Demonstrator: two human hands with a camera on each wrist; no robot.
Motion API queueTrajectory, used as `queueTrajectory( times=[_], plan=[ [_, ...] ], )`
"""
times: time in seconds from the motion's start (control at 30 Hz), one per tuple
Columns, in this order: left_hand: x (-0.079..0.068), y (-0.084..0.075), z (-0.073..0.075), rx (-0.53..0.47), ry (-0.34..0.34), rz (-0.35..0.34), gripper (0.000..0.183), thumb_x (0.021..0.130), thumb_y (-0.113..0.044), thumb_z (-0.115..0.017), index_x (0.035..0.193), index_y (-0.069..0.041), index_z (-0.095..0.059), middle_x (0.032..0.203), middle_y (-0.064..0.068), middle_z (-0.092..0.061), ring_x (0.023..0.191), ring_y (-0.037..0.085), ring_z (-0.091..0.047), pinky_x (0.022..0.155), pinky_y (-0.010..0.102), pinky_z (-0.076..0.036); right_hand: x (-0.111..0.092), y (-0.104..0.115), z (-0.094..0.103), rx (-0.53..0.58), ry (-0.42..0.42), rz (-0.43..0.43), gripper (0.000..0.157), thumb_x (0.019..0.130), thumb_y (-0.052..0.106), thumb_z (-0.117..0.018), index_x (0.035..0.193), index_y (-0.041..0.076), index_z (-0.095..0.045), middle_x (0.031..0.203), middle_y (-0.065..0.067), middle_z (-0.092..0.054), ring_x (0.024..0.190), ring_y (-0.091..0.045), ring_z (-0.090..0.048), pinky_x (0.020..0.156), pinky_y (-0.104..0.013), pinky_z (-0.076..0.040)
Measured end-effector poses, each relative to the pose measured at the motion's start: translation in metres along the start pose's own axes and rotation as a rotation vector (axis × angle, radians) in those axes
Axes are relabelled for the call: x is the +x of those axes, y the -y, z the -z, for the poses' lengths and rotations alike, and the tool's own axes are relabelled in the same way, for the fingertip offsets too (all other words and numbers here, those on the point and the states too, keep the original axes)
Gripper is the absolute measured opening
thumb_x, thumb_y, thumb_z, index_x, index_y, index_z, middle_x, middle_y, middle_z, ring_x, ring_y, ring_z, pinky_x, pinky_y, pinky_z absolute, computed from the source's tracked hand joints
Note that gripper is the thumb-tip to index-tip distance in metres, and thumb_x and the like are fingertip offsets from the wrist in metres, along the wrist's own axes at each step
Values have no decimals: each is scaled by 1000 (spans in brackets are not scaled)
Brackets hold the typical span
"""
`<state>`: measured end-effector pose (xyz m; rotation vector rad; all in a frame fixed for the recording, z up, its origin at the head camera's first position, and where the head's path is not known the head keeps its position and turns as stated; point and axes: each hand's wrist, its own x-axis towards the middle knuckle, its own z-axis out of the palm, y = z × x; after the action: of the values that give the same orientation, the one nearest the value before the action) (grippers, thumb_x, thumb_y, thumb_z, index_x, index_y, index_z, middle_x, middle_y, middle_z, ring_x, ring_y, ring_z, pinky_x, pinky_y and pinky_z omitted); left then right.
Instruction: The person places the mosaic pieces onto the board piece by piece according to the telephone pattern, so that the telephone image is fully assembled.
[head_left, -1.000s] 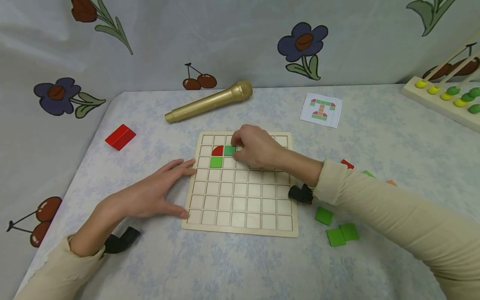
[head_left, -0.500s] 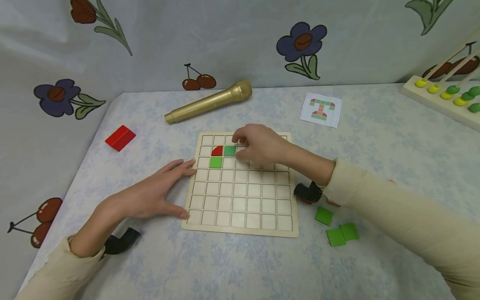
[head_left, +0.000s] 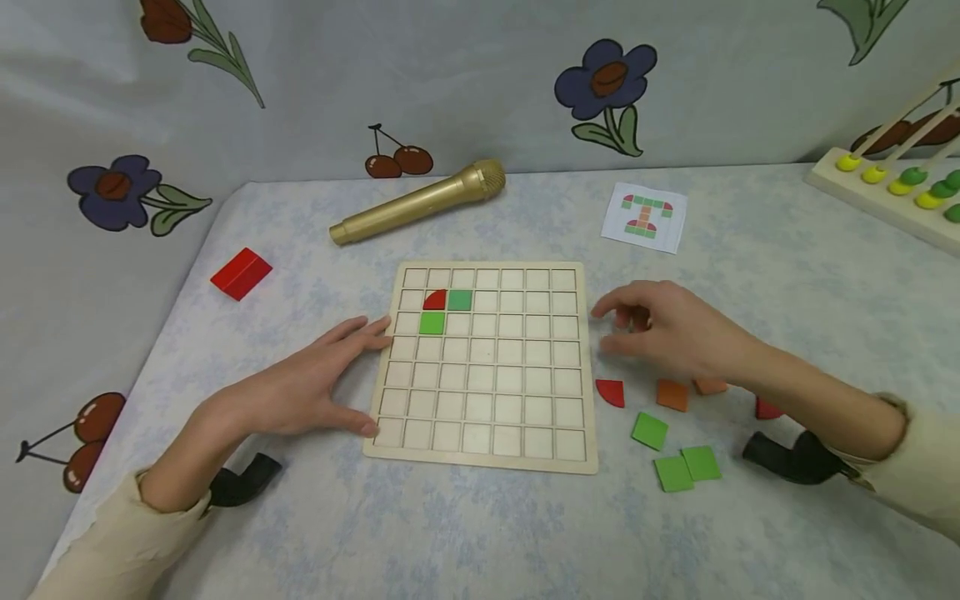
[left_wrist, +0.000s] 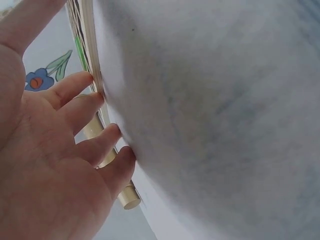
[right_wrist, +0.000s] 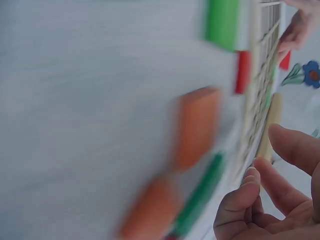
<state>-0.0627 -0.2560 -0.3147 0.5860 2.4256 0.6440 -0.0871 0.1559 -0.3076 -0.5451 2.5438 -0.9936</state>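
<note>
A wooden grid board (head_left: pixel 480 379) lies mid-table. In its upper left cells sit a red quarter-circle tile (head_left: pixel 435 300), a darker green square tile (head_left: pixel 460 300) and a light green one (head_left: pixel 432 323). My left hand (head_left: pixel 307 383) touches the board's left edge with thumb and fingertips spread. To the right of the board, my right hand (head_left: pixel 667 332) hovers with nothing seen between its loosely bent fingers. Below it lie another red quarter-circle tile (head_left: pixel 611 392), orange tiles (head_left: pixel 672 395) and light green square tiles (head_left: pixel 673 474). A darker green tile (right_wrist: pixel 200 197) shows in the right wrist view.
A gold microphone (head_left: pixel 417 204) lies behind the board. To its right is a white card (head_left: pixel 643 218) printed with a tile pattern. A red folded-looking block (head_left: pixel 242 274) lies at left. An abacus (head_left: pixel 885 196) with yellow and green beads stands at the far right.
My right hand has left the board, moving right to above the loose tiles, which are now more visible. My left hand stays at the board's edge. The tiles on the board have not moved.
</note>
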Motion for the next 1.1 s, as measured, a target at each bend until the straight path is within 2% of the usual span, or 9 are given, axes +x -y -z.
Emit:
queueTrajectory(
  times=[0.13, 0.3, 0.4, 0.67, 0.9, 1.1],
  plan=[
    [0, -1, 1, 4, 6, 7, 99, 73, -39, -88, 153, -15, -35, 163, 2, -14, 149, 32, -6, 109, 59, -28, -18, -26, 7, -22, 3, -68, 32, 86, 16, -77, 114, 5, -69, 85, -2, -54, 76, -19, -49, 64, -27, -40],
    [1, -2, 1, 19, 4, 0, 98, 73, -39, -88, 152, -14, -35, 164, 1, -14, 149, 31, -6, 109, 58, -29, -30, -41, 15, -13, 6, -118, 33, 86, 19, -78, 114, 5, -68, 81, -3, -53, 70, -18, -49, 58, -26, -39],
    [0, -2, 2, 21, 2, 3, 98, 73, -39, -88, 152, -14, -36, 164, 1, -15, 149, 31, -6, 109, 58, -28, -32, -44, 15, -11, 1, -116, 34, 86, 17, -78, 114, 3, -67, 80, -4, -51, 68, -18, -48, 56, -27, -37],
    [-1, 0, 1, 12, 0, -2, 97, 73, -41, -87, 152, -14, -36, 164, 0, -14, 149, 30, -6, 109, 57, -27, -27, -41, 10, -118, -34, -84, 30, 83, 13, -79, 109, 4, -67, 75, -1, -49, 67, -17, -45, 56, -27, -36],
    [-2, 0, 1, 2, 4, -7, 97, 74, -40, -87, 151, -15, -36, 164, -1, -13, 149, 29, -5, 110, 57, -27, -26, -41, 9, -129, -27, -102, 26, 83, 15, -80, 103, 4, -67, 72, -1, -48, 66, -17, -45, 56, -27, -35],
    [-3, -1, 0, 2, 4, 2, 98, 74, -40, -87, 152, -16, -35, 164, -1, -13, 149, 29, -5, 110, 58, -27, -28, -41, 7, -130, -58, -95, 24, 82, 17, -81, 100, 5, -68, 71, 0, -49, 64, -16, -46, 56, -27, -36]
  ],
)
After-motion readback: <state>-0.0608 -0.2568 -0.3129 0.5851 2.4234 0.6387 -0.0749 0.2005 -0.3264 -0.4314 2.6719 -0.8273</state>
